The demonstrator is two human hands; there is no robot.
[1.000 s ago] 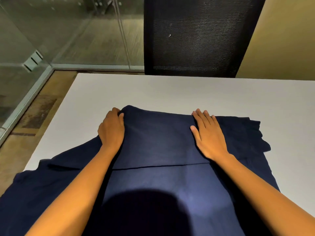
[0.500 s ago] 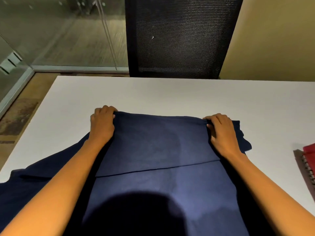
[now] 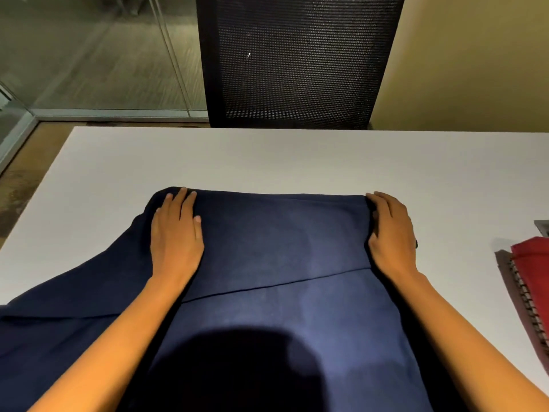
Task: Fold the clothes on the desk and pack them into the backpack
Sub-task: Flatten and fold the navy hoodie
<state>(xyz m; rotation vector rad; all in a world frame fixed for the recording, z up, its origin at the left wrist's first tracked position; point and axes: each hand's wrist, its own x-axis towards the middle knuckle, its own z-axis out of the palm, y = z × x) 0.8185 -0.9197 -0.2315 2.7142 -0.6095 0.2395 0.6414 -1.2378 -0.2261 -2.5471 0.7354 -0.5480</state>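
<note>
— Where is the clothing lying right now?

— I'm seeing the navy garment (image 3: 282, 242) lying spread on the white bench (image 3: 267, 162). Its far part is lying doubled back toward me, so a folded edge is running along the far side and a hem line is crossing at a slant between the two forearms. A loose section is trailing off to the left, reaching the bench's near-left edge.

— And what are the hands doing?

— The left hand (image 3: 175, 233) is lying flat on the left end of the fold, its fingers (image 3: 181, 203) straight and pressing the cloth down. The right hand (image 3: 392, 233) is sitting at the right end, fingers curling over the edge with the thumb on top, gripping the cloth there.

— What else are you picking up?

— A red cloth (image 3: 531, 257) is lying at the right edge of the view on a spiral-bound book (image 3: 523, 295), apart from the garment. A black mesh chair (image 3: 297, 60) is standing behind the bench's far side, and a glass wall (image 3: 89, 55) is showing at the upper left.
</note>
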